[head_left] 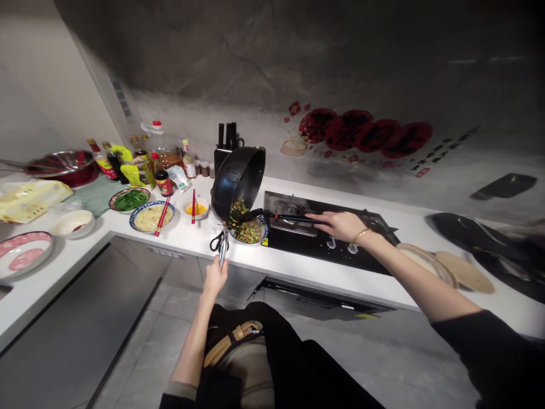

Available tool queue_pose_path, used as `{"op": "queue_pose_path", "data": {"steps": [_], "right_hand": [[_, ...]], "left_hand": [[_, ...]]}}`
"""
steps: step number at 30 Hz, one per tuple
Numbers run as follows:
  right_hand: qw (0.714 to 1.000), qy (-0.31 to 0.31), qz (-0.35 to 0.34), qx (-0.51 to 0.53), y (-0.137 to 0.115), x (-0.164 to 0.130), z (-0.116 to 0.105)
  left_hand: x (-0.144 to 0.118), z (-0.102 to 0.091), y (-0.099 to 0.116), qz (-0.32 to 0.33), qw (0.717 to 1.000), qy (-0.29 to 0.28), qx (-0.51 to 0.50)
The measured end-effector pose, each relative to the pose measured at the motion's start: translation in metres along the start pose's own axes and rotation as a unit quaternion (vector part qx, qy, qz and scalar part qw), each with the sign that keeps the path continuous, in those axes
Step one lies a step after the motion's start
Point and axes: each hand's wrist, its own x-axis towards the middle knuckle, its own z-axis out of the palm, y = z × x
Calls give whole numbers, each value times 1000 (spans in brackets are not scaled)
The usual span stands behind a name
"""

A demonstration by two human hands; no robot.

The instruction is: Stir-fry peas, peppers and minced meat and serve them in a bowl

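My left hand point(216, 276) is closed around the metal handle of a black wok point(230, 182), which is tipped on its side over a blue-rimmed plate point(266, 232). Chopped green and red food point(248, 231) lies on the plate, and more clings inside the wok's lower edge. In my right hand point(343, 226) is the long dark handle of a spatula point(293, 217), its fingers closed on the end. The spatula's black head is at the wok's lower rim, just above the food. Black-handled scissors point(216, 243) lie on the counter beside the wok handle.
A gas stove point(289, 241) is set into the counter to the right. On the left stand a plate of noodles point(149, 217), a bowl of beaten egg point(200, 210), a plate of greens point(128, 200) and several sauce bottles. A knife block point(221, 159) stands behind the wok.
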Motion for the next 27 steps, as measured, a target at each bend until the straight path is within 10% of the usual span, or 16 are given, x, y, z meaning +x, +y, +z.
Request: {"op": "queue_pose_path", "data": {"steps": [12, 27], "right_hand": [[997, -39, 70, 11, -90, 10, -24], [990, -26, -52, 126, -8, 17, 9]], "left_hand": [[-1, 0, 6, -2, 1000, 13, -1], [0, 0, 9, 2, 1000, 18, -24]]}}
